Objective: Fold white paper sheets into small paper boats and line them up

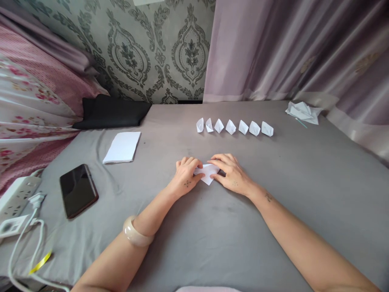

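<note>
Between my two hands is a small folded piece of white paper, its lower end coming to a point toward me. My left hand pinches its left side, thumb along the near face and the other fingers curled behind. On the right side, my right hand grips the paper between thumb and fingertips. Beyond my hands stands a row of several small folded white paper shapes. To the left lies a stack of white paper sheets.
A dark phone lies at the left, beside a white power strip with plugged-in cables. Black cloth rests at the back left. Loose crumpled white paper is at the back right, near the curtain. Grey cloth covers the surface.
</note>
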`<state>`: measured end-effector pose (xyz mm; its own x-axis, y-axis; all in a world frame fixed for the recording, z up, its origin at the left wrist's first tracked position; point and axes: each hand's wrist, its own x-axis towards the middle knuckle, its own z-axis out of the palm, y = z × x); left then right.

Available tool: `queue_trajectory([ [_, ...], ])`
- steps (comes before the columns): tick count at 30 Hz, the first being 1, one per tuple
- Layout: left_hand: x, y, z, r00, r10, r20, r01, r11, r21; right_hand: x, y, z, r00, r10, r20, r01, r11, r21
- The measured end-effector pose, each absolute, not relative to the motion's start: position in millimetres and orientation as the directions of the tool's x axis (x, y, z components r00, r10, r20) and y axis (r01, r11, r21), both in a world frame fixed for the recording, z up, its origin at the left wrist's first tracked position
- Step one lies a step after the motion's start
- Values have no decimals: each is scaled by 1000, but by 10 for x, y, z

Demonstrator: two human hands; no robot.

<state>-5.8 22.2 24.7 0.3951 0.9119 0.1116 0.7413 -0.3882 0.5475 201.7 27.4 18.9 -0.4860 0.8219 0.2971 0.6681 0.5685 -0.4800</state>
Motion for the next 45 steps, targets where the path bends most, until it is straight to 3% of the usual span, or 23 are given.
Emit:
queue_trajectory([
  [7,-83,269,223,377,925,44,707,-318,632,2019,346,206,-504,833,230,653,541,-530],
  [15,-50,351,248,345,938,-34,724,-243,645,1996,470,184,-483,874,58,662,408,-629],
  [22,-74,374,224,399,916,41,718,-340,608,2047,492,133,-532,831,159,566,490,-663],
  [29,-181,379,137,581,789,203,679,-606,413,2072,380,181,-618,739,269,585,661,-470],
  [34,-224,342,157,658,727,196,660,-682,315,2064,282,243,-616,748,247,666,662,-344],
  [42,-205,330,134,561,796,229,647,-594,477,2131,429,158,-403,906,127,702,395,-593],
  [45,-204,330,137,544,810,218,647,-571,506,2141,444,155,-419,896,143,683,415,-601],
])
